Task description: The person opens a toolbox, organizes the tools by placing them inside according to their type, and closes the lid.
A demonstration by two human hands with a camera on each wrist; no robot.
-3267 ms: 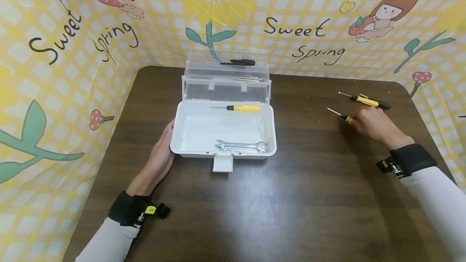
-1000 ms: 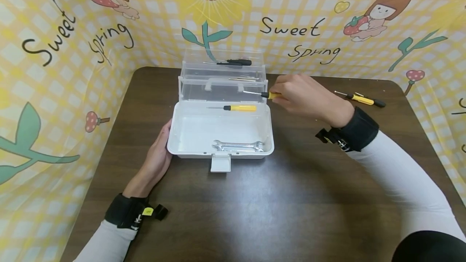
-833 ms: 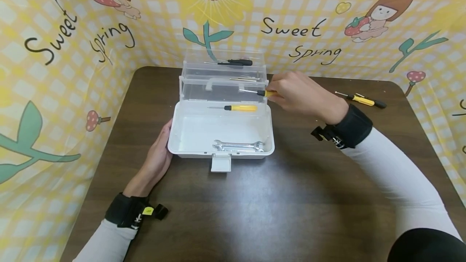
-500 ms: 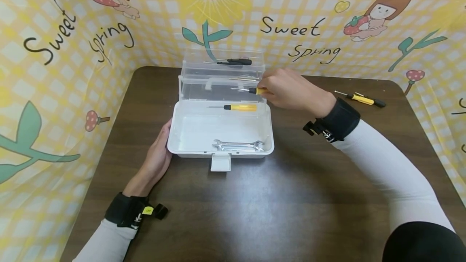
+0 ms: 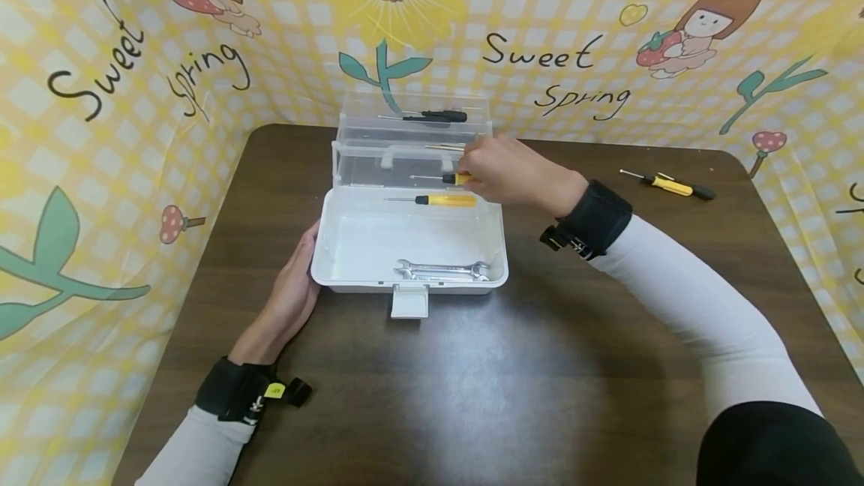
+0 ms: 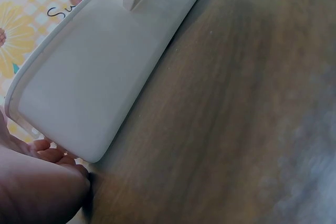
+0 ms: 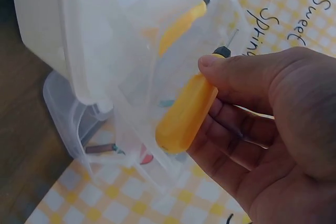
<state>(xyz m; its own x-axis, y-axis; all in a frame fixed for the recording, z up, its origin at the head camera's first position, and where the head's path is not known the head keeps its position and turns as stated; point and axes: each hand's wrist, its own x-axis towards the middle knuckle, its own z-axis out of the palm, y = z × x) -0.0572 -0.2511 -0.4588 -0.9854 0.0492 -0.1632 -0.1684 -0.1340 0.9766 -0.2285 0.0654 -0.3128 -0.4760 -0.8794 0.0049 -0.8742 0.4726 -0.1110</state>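
Observation:
My right hand (image 5: 516,173) holds a yellow-handled screwdriver (image 5: 454,179) over the back edge of the white toolbox (image 5: 325,261), its shaft pointing left. In the right wrist view, thumb and fingers pinch its yellow handle (image 7: 186,111) near the black collar. A second yellow screwdriver (image 5: 448,201) lies along the box's back side, and silver wrenches (image 5: 442,271) lie at its front right. My left hand (image 5: 286,302) rests against the box's left side; in the left wrist view its fingers (image 6: 52,153) touch the box wall (image 6: 79,82).
The clear raised trays (image 5: 358,163) behind the box bear black screwdrivers (image 5: 439,116) and thin metal pieces (image 5: 442,147). On the brown table (image 5: 472,396), more screwdrivers (image 5: 671,185) lie at the right. A yellow checked cloth (image 5: 283,6) hangs behind and at both sides.
My right hand has picked up the yellow screwdriver from the table's right side and carried it left to the back of the box. The left hand has stayed at the box's side.

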